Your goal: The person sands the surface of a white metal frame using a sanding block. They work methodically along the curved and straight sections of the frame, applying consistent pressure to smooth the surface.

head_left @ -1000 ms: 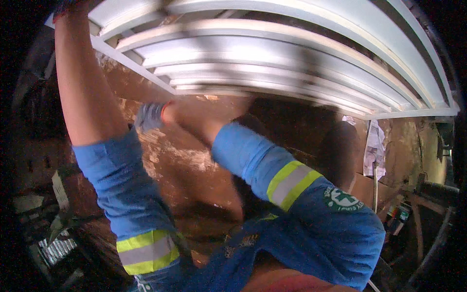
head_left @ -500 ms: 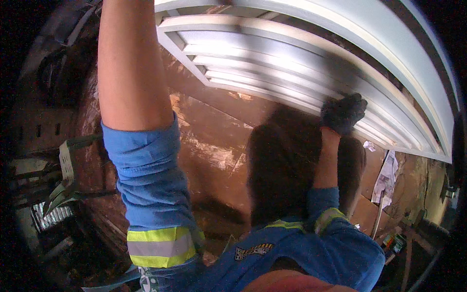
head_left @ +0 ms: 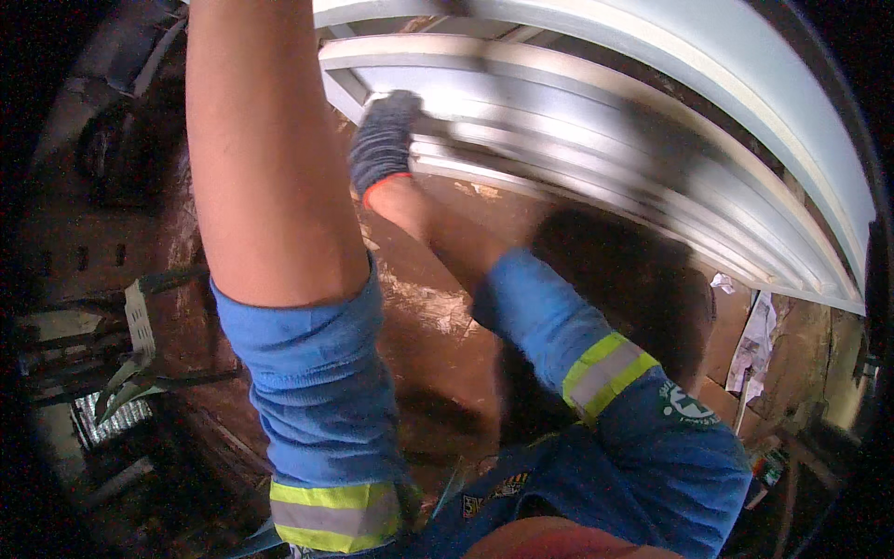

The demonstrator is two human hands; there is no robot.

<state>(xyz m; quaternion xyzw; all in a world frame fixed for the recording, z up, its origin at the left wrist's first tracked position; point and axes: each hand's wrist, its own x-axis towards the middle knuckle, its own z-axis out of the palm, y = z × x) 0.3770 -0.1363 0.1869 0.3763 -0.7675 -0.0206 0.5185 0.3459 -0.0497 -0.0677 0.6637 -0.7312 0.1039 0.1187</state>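
My right hand, in a dark knitted glove with an orange cuff edge, is at the left end of a white slatted panel. The fingers look closed and lie against or just over the slats; what they hold, if anything, is hidden. My left forearm is bare below a rolled blue sleeve and rises past the upper edge, so the left hand is out of sight. Long pale slats run across the panel inside a lighter outer frame.
A second white frame curves above the panel. Brown stained boards lie below, under a dark shadow. At the right are a crumpled paper and a thin rod. Metal pieces stand at the left.
My right hand has swept left along the slatted panel, from its right part to its left end. My left arm has shifted slightly right and down in view.
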